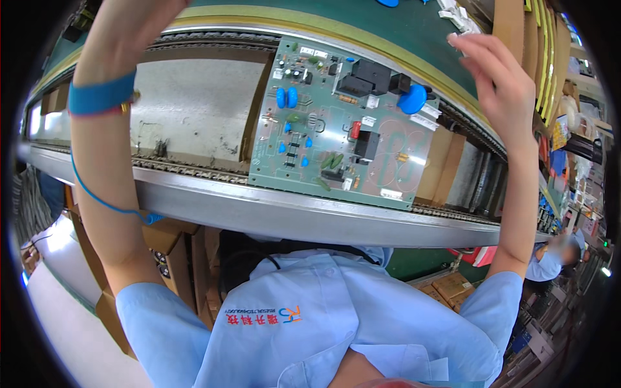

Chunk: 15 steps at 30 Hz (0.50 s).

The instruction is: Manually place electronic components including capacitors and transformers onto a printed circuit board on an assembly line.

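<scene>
A green circuit board [272, 165] lies across the rails in front of me, fitted with black blocks, blue discs and other small parts. My right hand [501, 81] is beyond its far right corner, near a heap of white connectors [460, 16]. Its fingers are loosely bent and apart, and I make out nothing held in them. My left hand [145, 16] reaches past the far left edge of the view, so its fingers are hidden. A blue wrist strap [100, 97] with a coiled cord circles the left wrist. A large blue disc component [412, 99] stands at the board's right.
A metal rail [213, 204] with a chain runs along the near side. Behind the board stretches a green work surface [259, 11] with a yellow edge strip. Cardboard boxes [171, 242] stand below at left. A person [553, 258] is in the right background.
</scene>
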{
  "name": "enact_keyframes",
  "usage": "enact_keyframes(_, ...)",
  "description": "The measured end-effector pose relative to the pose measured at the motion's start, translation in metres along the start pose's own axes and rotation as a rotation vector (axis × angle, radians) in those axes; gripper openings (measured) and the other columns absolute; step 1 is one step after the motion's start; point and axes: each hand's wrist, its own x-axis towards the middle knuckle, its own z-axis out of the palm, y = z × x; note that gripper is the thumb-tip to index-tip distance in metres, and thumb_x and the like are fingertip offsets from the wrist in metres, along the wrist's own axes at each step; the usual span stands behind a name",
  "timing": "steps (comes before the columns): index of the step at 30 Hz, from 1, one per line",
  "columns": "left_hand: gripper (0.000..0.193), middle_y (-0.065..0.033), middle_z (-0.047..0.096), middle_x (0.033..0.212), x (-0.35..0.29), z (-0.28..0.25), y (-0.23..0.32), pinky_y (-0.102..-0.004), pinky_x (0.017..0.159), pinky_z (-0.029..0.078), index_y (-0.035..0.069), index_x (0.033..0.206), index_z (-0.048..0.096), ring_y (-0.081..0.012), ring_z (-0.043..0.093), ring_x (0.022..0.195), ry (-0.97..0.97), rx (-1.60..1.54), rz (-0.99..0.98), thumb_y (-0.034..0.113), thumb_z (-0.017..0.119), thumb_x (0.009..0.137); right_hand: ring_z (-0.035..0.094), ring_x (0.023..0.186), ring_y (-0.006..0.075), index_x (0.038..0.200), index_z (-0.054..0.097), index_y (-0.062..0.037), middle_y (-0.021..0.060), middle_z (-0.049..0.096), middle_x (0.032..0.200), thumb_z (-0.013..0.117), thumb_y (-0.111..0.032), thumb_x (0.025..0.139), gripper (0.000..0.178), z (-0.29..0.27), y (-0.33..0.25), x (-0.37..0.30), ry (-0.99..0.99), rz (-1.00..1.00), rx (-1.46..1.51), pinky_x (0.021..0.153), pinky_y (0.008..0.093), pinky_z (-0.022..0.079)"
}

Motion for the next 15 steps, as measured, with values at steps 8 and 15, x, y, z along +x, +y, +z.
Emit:
enact_keyframes(8, 0.023, -0.0048, 0.067, 0.079, -0.066, 0.104, -0.049, -0.0184, 0.049, 0.041, 0.001, 0.107, 0.062, -0.0041, 0.053, 0.054, 1.001, 1.123, -0.636, 0.021, 0.063, 0.096, 0.065, 0.092, 0.0236, 0.115, 0.067, -0.0154, 0.0003, 0.063, 0.114, 0.061, -0.01, 0.092, 0.025, 0.023, 0.031, -0.019, -0.118, 0.19, -0.127, 0.077, 0.0329, 0.052)
enact_keyframes(15, 0.019, 0.001, 0.06, 0.069, -0.086, 0.117, -0.092, -0.0226, 0.053, 0.039, 0.0, 0.087, 0.067, -0.0044, 0.047, 0.058, 1.114, 1.447, -0.757, 0.02, 0.07, 0.089, 0.062, 0.082, 0.0242, 0.101, 0.059, -0.008, 0.0042, 0.061, 0.101, 0.058, -0.02, 0.096, 0.013, 0.025, 0.026, -0.018, -0.096, 0.257, -0.111, 0.071, 0.0312, 0.049)
